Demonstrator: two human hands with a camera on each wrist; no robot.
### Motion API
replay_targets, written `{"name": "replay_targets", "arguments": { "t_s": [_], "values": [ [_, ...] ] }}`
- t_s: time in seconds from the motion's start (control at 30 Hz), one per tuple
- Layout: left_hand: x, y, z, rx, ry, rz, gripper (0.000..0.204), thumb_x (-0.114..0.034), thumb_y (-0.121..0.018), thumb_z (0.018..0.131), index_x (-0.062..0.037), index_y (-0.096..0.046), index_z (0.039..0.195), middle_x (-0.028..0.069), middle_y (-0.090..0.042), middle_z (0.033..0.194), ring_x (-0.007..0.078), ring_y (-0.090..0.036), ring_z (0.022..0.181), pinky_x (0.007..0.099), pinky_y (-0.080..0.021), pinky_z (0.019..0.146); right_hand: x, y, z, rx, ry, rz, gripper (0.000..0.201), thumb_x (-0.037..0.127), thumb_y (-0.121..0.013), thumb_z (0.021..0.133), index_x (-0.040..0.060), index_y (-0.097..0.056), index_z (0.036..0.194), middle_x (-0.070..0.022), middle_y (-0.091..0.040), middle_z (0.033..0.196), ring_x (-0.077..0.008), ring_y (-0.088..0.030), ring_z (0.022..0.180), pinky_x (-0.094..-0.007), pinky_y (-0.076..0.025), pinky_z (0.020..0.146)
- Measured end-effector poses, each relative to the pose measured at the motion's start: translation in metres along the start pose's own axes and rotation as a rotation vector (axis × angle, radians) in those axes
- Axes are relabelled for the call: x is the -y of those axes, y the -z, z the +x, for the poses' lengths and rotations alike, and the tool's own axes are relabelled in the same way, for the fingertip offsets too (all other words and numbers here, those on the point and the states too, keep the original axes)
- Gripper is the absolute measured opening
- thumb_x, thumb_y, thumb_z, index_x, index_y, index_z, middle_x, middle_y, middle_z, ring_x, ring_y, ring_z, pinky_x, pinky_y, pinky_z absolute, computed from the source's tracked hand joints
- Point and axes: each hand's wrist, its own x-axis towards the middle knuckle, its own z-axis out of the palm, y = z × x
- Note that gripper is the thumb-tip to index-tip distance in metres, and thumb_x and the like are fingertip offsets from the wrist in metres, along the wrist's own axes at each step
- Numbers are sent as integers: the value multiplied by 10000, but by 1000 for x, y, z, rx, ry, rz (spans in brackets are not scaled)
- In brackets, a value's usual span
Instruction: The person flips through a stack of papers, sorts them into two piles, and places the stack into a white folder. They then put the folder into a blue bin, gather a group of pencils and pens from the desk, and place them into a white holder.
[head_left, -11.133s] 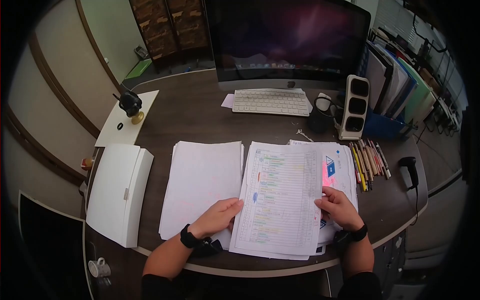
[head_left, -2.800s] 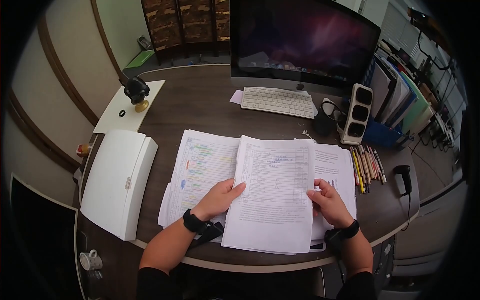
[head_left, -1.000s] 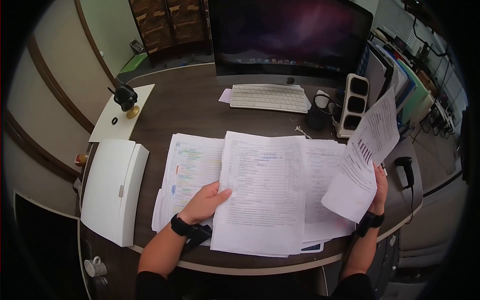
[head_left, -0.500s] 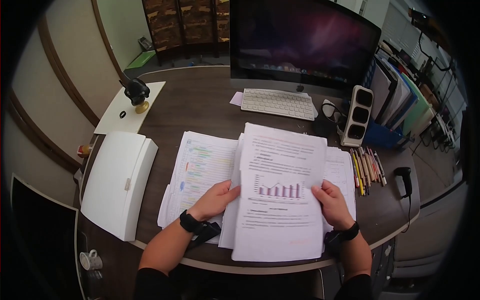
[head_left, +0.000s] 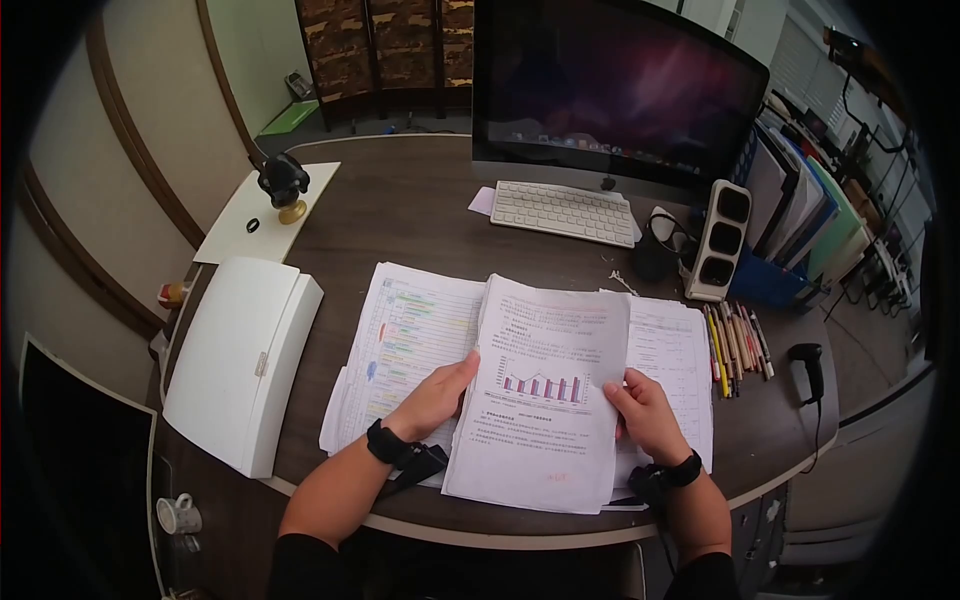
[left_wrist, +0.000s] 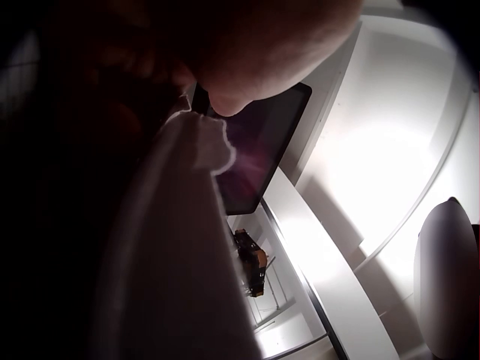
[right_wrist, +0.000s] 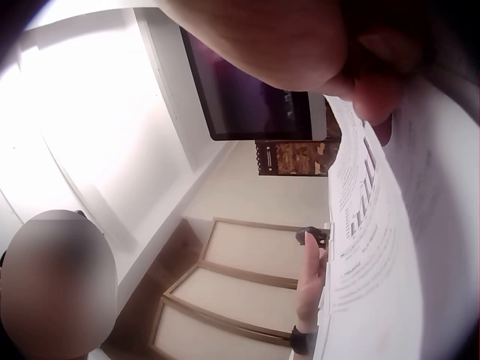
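Observation:
Both hands hold a few stacked printed sheets above the near middle of the desk; the top page carries a bar chart, text and a small red mark. My left hand grips their left edge, its thumb at the side of the pages. At the right edge my right hand pinches them, thumb on top and fingers behind. The paper bends slightly in the right wrist view. To the left lies a pile of tables with highlighter lines, partly under my left forearm. Another paper pile lies at right, partly covered.
A white box-like device stands left, near a black figurine. Behind are a keyboard and monitor. At right are a three-socket holder, pencils, a black corded device and a folder rack.
The highlighted table, held earlier, now tops the left pile. The chart sheet, raised at right in my right hand a second ago, now lies atop the held sheets, lowered slightly since half a second ago.

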Motion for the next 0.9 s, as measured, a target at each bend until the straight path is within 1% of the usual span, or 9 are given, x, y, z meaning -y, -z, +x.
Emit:
{"name": "replay_targets", "arguments": {
  "t_s": [0.1,0.2,0.27,0.4,0.5,0.57,0.6,0.77,0.9],
  "values": [
    [1,-4,0,20,-27,160,414,-254,-464,1042,56,-507,1314,126,-632,1203,155,-609,1065,282,-492,920,-2,-1,0,0,28,4,266,138,-543,986,-30,-551,1192,-31,-637,729,-53,-531,513,-209,-420,456],
    [3,-2,0,32,-60,179,385,-192,-518,1016,57,-502,1310,121,-635,1199,148,-617,1056,283,-505,907,-2,-2,-3,-60,53,-13,367,119,-593,954,-38,-500,1272,-37,-632,800,-56,-531,516,-217,-413,453],
    [5,-2,0,28,-78,172,378,-188,-511,1017,57,-506,1304,120,-635,1196,147,-616,1051,280,-499,908,-1,-2,-7,-224,166,-146,465,121,-635,925,-39,-462,1325,-49,-613,906,-57,-536,548,-210,-420,482],
    [2,-6,-5,16,-125,98,367,-179,-501,1019,54,-508,1303,113,-631,1196,144,-609,1053,285,-495,917,-9,7,-11,-282,239,-275,506,134,-654,912,-32,-452,1345,-53,-586,983,-58,-553,611,-212,-435,517],
    [-2,-10,-10,4,-168,2,357,-173,-495,1023,52,-510,1300,111,-627,1200,146,-605,1060,292,-494,927,-14,7,-12,-203,204,-267,506,149,-636,932,-26,-438,1363,-64,-606,1020,-83,-597,742,-225,-485,634],
    [-3,-12,-13,-13,-203,4,359,-178,-493,1026,51,-509,1301,109,-627,1199,146,-604,1059,291,-495,924,-12,-2,-13,-33,265,-24,483,174,-607,961,-34,-432,1361,-76,-615,1086,-121,-613,906,-257,-503,788],
    [-3,-12,-14,-33,-239,-2,361,-183,-491,1028,50,-507,1303,108,-626,1198,146,-603,1058,289,-495,921,-6,-8,-18,-11,294,55,446,181,-567,988,-42,-434,1350,-103,-608,1175,-150,-584,1042,-285,-460,935],
    [-5,-23,-21,-87,-407,24,372,-212,-469,1041,49,-502,1304,108,-614,1218,145,-579,1089,284,-463,951,5,-28,-29,-69,389,195,409,142,-545,992,-34,-433,1343,-120,-583,1243,-165,-558,1110,-300,-431,987],
    [-22,-42,-30,-90,-547,103,385,-233,-456,1049,48,-497,1308,108,-595,1253,143,-541,1142,289,-425,986,13,-14,-32,-73,514,197,380,60,-565,967,-26,-457,1322,-111,-589,1241,-164,-554,1139,-299,-427,993]
  ]
}}
